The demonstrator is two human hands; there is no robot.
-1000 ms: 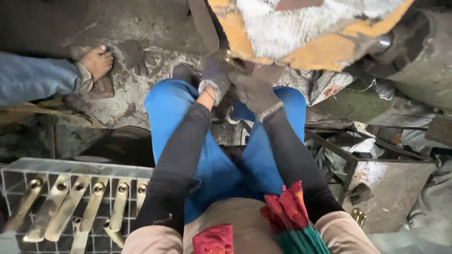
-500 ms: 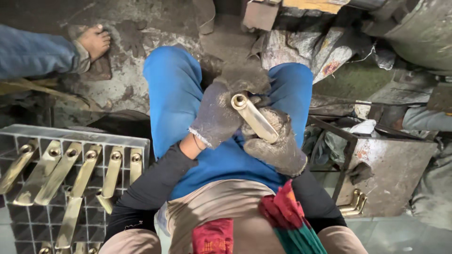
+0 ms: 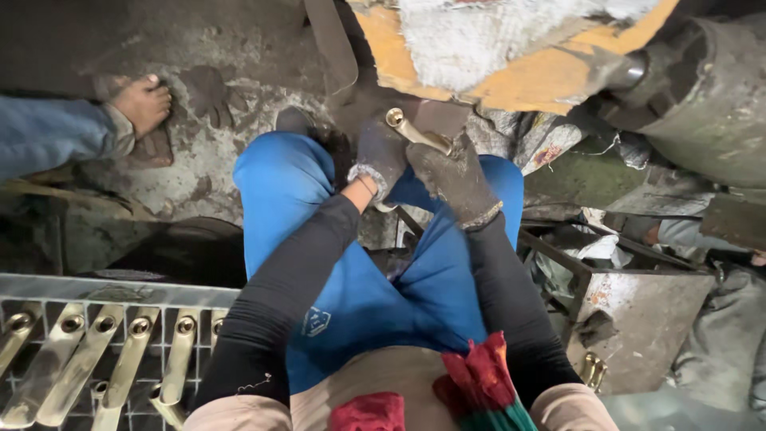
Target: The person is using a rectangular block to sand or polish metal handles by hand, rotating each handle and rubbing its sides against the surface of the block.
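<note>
A brass handle-shaped part is gripped between both my gloved hands, out past my knees. My left hand in a dirty grey glove holds its near side. My right hand in a similar glove closes over its right end. The part sits just below a large white buffing wheel with an orange-yellow rim. I cannot tell whether the part touches the wheel. My legs are in blue trousers and my sleeves are black.
A wire rack at lower left carries several brass handles in a row. Another person's bare foot and a jeans leg rest on the floor at upper left. A rusty metal box stands at right, a grey motor housing at upper right.
Both hands have carried the brass part away from my lap and up toward the buffing wheel. The view has tilted up, bringing the wheel back in.
</note>
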